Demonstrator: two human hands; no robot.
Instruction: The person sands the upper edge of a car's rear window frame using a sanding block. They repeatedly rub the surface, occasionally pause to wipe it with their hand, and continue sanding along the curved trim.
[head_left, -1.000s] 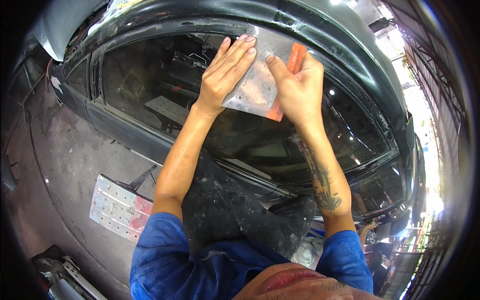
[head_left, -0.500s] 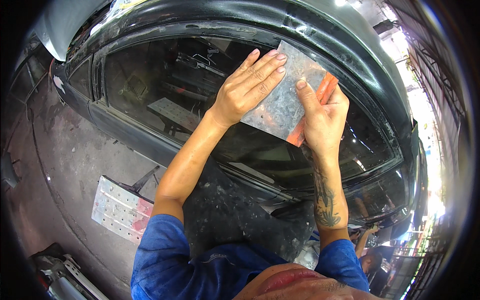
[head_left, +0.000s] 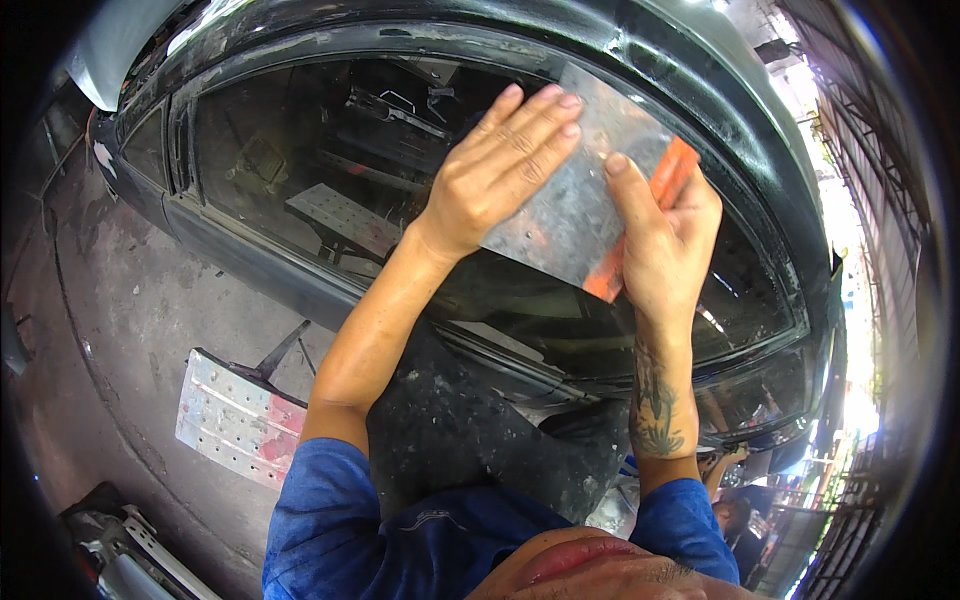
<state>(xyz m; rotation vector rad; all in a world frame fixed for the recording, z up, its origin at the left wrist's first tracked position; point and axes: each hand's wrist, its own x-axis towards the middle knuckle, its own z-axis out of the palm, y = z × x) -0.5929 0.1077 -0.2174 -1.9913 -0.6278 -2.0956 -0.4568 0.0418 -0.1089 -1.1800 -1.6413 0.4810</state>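
Flat on car window [head_left: 300, 180], scraper blade [head_left: 575, 205] edge up-left, both hands [head_left: 500, 170] pressing.

We see a wide metal scraper blade [head_left: 575, 215] with an orange handle [head_left: 650, 215] — flat, grey and smeared — lying tilted against the upper edge of the car window [head_left: 330, 190]. Its top corner touches the dark window frame [head_left: 700, 90] above the glass, and the orange handle runs along its right side, slanting down across the pane.
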